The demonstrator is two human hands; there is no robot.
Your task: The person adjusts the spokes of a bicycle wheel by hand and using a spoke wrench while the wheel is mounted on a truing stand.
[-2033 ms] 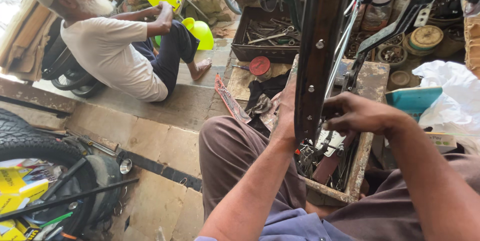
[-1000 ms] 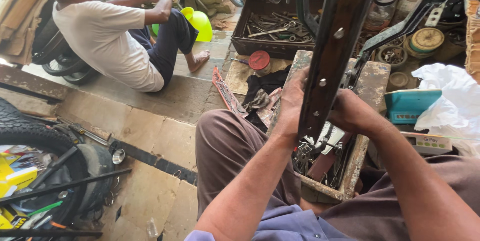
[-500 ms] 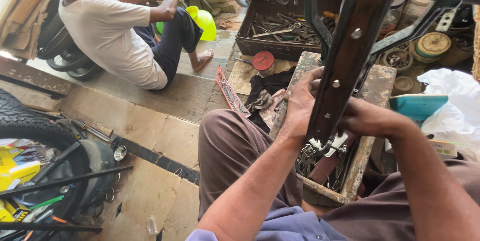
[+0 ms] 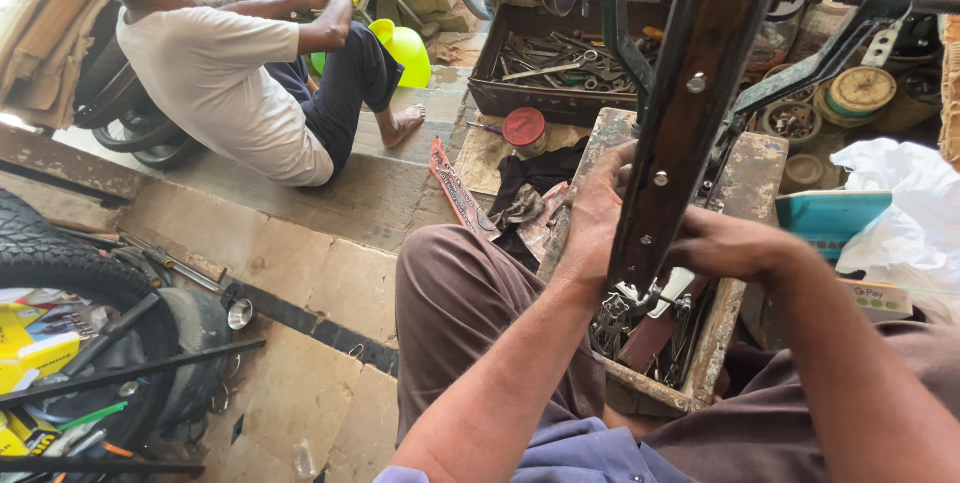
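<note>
A dark curved metal mudguard (image 4: 690, 93) with bolts along it stands tilted in front of me, over an open wooden toolbox (image 4: 715, 328). My left hand (image 4: 597, 211) grips the mudguard's left edge near its lower end. My right hand (image 4: 725, 243) is closed around the lower right side, where thin metal stays (image 4: 810, 63) join it. What the right fingers pinch is hidden behind the guard. My knees in brown trousers sit either side of the box.
Another person (image 4: 230, 73) sits on the floor at upper left beside yellow plastic parts (image 4: 400, 48). A tray of wrenches (image 4: 545, 63) lies ahead, with a red lid (image 4: 524, 126) before it. A tyre (image 4: 80, 273) and rods lie at left. A white bag (image 4: 895, 203) sits right.
The view has shifted slightly and the mudguard leans more to the right. Both hands have stayed on its lower end, the right one closing in lower.
</note>
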